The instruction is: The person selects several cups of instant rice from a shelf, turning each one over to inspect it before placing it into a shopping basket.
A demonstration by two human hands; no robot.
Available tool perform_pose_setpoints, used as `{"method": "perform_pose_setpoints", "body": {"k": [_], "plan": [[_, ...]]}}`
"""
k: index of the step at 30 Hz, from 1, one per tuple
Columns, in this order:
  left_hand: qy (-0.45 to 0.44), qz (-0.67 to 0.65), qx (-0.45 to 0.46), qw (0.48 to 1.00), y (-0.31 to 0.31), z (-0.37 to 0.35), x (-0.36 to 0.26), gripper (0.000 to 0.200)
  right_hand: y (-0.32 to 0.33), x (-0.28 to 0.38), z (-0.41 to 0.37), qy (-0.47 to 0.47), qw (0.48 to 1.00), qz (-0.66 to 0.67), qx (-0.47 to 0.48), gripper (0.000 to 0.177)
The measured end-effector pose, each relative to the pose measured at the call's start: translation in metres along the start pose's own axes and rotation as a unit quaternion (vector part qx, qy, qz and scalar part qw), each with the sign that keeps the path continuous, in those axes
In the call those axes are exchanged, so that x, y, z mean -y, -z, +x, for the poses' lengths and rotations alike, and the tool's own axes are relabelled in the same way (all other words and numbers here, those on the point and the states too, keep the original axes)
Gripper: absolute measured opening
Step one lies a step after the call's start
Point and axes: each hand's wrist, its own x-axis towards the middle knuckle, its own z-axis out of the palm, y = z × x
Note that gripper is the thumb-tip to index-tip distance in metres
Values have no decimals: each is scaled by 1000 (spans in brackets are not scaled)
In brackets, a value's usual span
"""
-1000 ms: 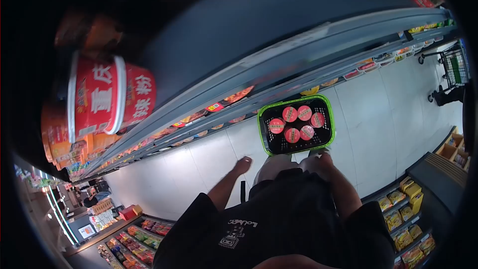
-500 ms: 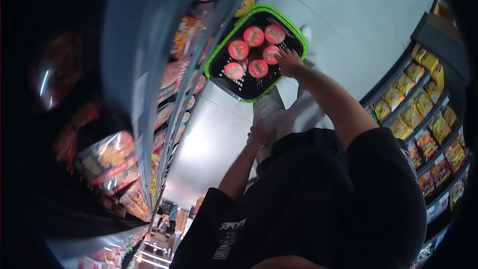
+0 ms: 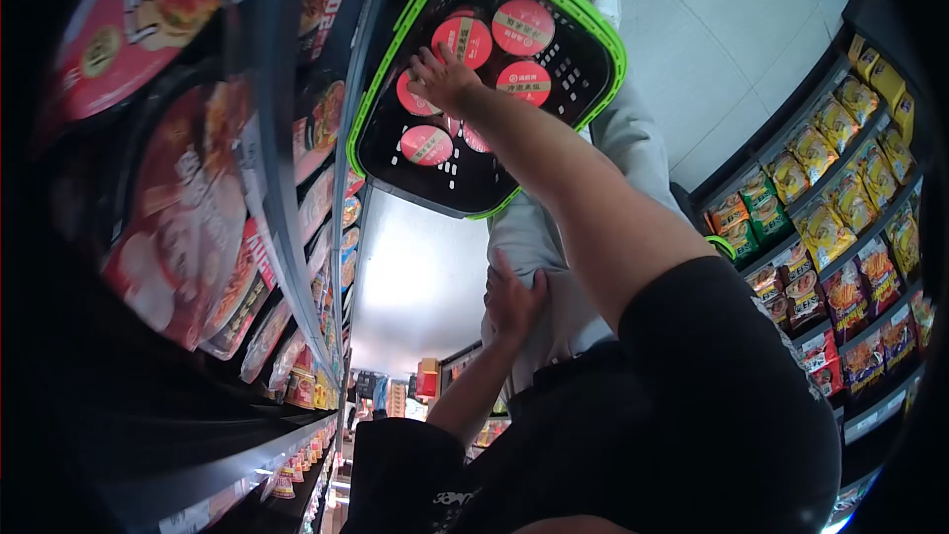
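Note:
A black basket with a green rim (image 3: 615, 59) holds several cups with round red lids (image 3: 523, 28). My right hand (image 3: 442, 79) reaches into it, its fingers apart over the red lid at the basket's left side (image 3: 413, 99); it seems to touch that lid, and nothing is lifted. Below the basket in the view, my left hand (image 3: 514, 299) rests against my light trouser leg (image 3: 539, 237), thumb and fingers apart, holding nothing.
Shelves of packaged food (image 3: 178, 208) rise close on the left. Racks of bagged snacks (image 3: 825, 227) stand on the right. Pale floor (image 3: 712, 40) runs between them, with my white shoe (image 3: 605, 2) beside the basket.
My right hand has moved from the lids at the basket's right to those at its left. The basket and shelves look nearer. My left hand shows more clearly on the leg.

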Motion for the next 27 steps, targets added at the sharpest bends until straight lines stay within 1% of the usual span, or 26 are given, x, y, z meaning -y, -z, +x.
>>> {"method": "perform_pose_setpoints", "body": {"k": [1,3,5,7,8,9,11,12,13,14,15,16,17,18,19,20,21,22,24,25,27], "plan": [[5,3,8,1000,-2,0,2,101,-10,3,3,8,1000,-16,-6,57],[-13,-25,-16,999,-6,-3,3,97,-27,8,10,1,998,-25,-50,52],[-8,-28,-18,999,-9,-1,2,96,-31,9,12,7,997,-34,-69,59],[-3,-27,-20,999,-16,-3,6,95,-31,10,10,24,997,-5,-69,72],[-10,-36,-41,998,-22,-3,9,94,-28,8,2,37,995,33,-84,88],[-18,-45,-63,997,-25,-2,11,93,-17,9,-13,20,991,70,-112,87],[-7,-43,-58,997,-21,-3,9,93,-6,9,-42,-28,958,235,-162,86],[2,-43,-52,998,-16,-2,8,92,6,12,-65,-76,922,332,-186,86],[-3,-44,-57,997,-8,0,5,92,21,13,-94,-122,874,421,-210,86],[5,-60,-43,997,-3,0,2,91,41,11,-129,-137,830,471,-266,93],[13,-76,-28,997,2,-4,0,90,65,7,-164,-245,705,645,-166,84],[7,-79,-33,996,-1,-6,4,90,72,4,-191,-210,532,790,-220,70],[-44,-95,-96,990,-10,-4,10,91,96,-3,-225,-233,379,881,-161,52],[-95,-113,-163,975,-7,-6,7,94,126,-12,-265,-130,345,922,-116,51],[-100,-126,-178,971,9,-14,-3,94,166,-8,-301,-124,319,932,-115,54],[-170,-258,-194,931,31,-24,-11,98,189,-11,-330,-72,287,951,-94,61],[-235,-379,-205,871,53,-38,-13,102,216,-11,-355,-56,285,952,-93,66],[-275,-469,-200,815,100,-72,-26,111,243,-6,-375,-30,256,963,-75,69],[-370,-441,-269,773,195,-146,-40,121,299,7,-400,24,210,977,-31,72],[-410,-445,-314,732,227,-175,-44,127,324,16,-409,46,191,980,-1,72],[-475,-408,-393,673,287,-236,-53,139,369,36,-415,75,231,969,42,71]]}}
